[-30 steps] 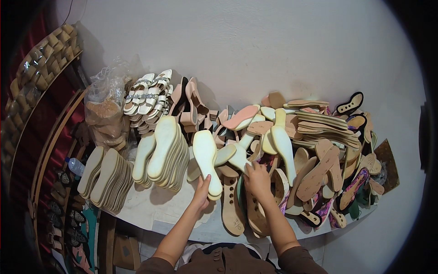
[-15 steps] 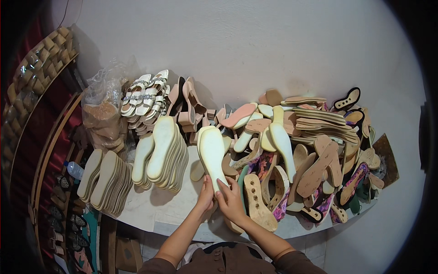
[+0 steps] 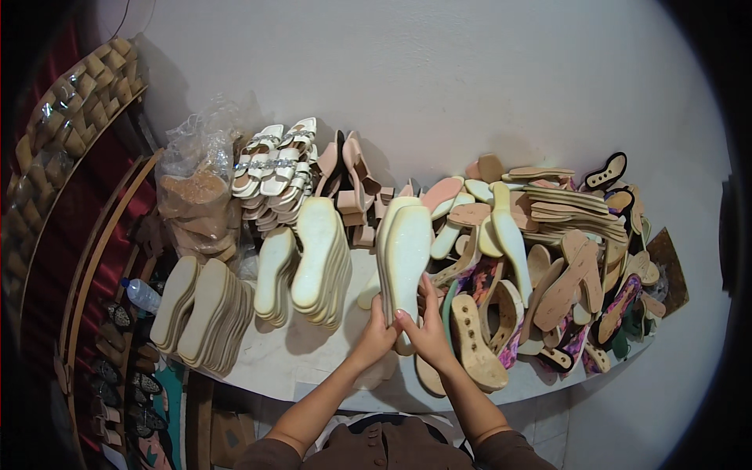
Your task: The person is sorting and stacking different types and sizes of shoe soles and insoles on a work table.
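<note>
A small bundle of pale insoles, white-faced with yellowish edges, stands tilted up over the middle of the table, heel ends toward me. My left hand closes around the lower left side of the bundle. From the right, my right hand grips the same lower part, its thumb lying across the front. How many pieces are in the bundle I cannot tell. Left of it are a tall stack of similar insoles and a shorter stack. Beige insole stacks stand farther left.
Loose soles and wedge pieces crowd the right side of the white table. White sandals, pink heeled shoes and a plastic bag line the back. Racks with shoes and a water bottle are at left.
The whole view has shifted, so the table's things appear farther right. Both hands have moved right with the insoles, which are turned so their layered left edges show more.
</note>
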Demonstrator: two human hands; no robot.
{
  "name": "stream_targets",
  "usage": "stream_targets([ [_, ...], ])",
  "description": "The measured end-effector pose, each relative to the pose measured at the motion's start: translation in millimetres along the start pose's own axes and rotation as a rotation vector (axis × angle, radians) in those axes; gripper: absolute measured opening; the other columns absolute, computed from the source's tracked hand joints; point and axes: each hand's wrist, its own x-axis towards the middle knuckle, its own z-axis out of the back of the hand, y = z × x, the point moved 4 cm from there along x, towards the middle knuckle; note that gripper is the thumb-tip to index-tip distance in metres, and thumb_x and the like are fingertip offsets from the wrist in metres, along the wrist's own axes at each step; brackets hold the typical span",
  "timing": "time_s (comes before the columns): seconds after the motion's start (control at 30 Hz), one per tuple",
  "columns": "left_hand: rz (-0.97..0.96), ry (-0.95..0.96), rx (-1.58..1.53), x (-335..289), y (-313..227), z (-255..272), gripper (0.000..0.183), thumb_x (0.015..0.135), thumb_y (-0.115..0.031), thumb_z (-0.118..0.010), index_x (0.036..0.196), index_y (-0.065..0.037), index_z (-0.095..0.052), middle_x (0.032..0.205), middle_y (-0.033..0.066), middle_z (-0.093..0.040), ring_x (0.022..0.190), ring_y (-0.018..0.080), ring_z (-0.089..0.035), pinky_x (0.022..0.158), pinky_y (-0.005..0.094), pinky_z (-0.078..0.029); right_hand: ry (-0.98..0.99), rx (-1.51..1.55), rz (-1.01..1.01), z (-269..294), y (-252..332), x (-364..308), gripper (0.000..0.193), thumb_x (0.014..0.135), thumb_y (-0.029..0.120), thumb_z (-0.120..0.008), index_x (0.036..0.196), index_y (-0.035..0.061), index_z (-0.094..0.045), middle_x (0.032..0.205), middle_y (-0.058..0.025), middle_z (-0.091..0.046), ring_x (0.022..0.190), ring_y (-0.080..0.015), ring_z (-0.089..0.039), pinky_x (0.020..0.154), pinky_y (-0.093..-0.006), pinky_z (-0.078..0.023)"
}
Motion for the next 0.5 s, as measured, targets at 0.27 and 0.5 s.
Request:
stream_targets([
  [0.27,0.097,-0.208,-0.170,-26,-63,85,0.031,0.089,-0.020,-0.049,0.106,0.000,-0.032,0.104,0.0122,-0.045,0.094,0.0141,-0.046,0.081,0.0269,-0.040,0.125,-0.306,0.360,-82,61,-27,0.059,0.076,0.017,-0.064,0.126,-0.0020,-0.039,0.131,-0.0247,-0.030,0.121,-0.0370,-0.034,0.099,-0.0394,-0.030],
  [0.5,0.200,-0.381,-0.371,-53,-70,182,0.028,0.089,-0.021,-0.049,0.104,0.000,-0.037,0.101,0.0111,-0.048,0.088,0.0139,-0.050,0.076,0.0263,-0.043,0.226,-0.540,0.525,-185,64,-27,0.055,0.071,0.019,-0.070,0.122,0.0139,-0.049,0.131,-0.0300,-0.029,0.118,-0.0432,-0.036,0.092,-0.0413,-0.039],
])
